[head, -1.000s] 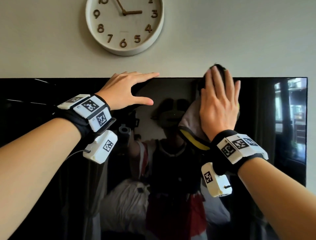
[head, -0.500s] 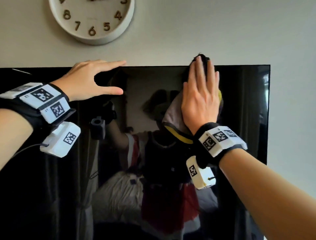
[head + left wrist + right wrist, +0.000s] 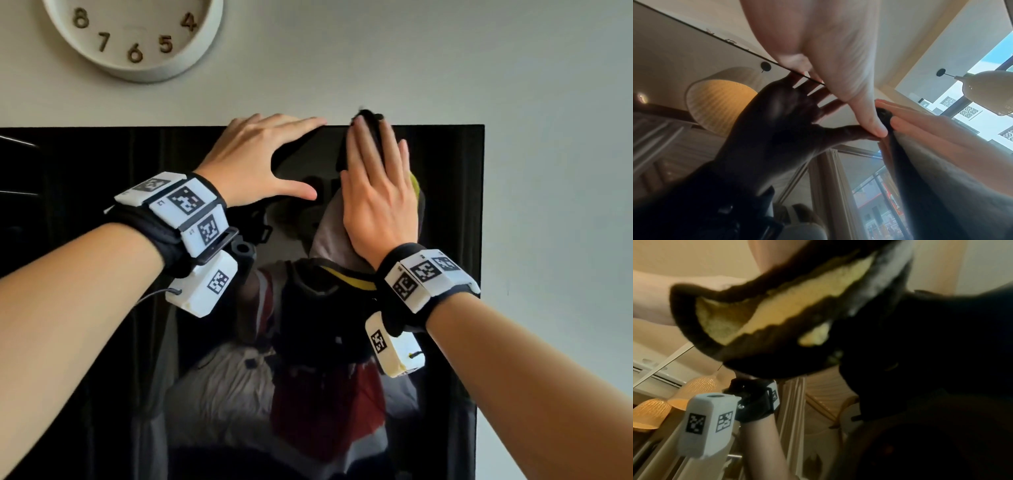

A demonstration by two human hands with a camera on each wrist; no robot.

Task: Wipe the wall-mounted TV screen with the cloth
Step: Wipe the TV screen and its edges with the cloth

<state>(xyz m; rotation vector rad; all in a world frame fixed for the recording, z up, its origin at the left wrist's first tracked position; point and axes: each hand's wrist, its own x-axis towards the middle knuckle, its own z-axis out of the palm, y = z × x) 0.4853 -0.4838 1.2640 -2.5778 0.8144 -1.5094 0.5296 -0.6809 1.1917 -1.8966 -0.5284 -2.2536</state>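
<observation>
The right hand (image 3: 376,198), fingers straight, presses the grey, black and yellow cloth (image 3: 329,236) flat against the black wall-mounted TV screen (image 3: 448,205) at its top edge, near the top right corner. The left hand (image 3: 253,164), released and spread, rests on the top edge just beside it.

Both arms reach up and forward, side by side. The left hand (image 3: 255,161) is spread wide, fingers straight and draped over the TV's (image 3: 455,205) top edge, thumb stretched out low toward the right. The right hand (image 3: 378,195) is flat, fingers together and pointing up, palm pressing the cloth (image 3: 329,236).
</observation>
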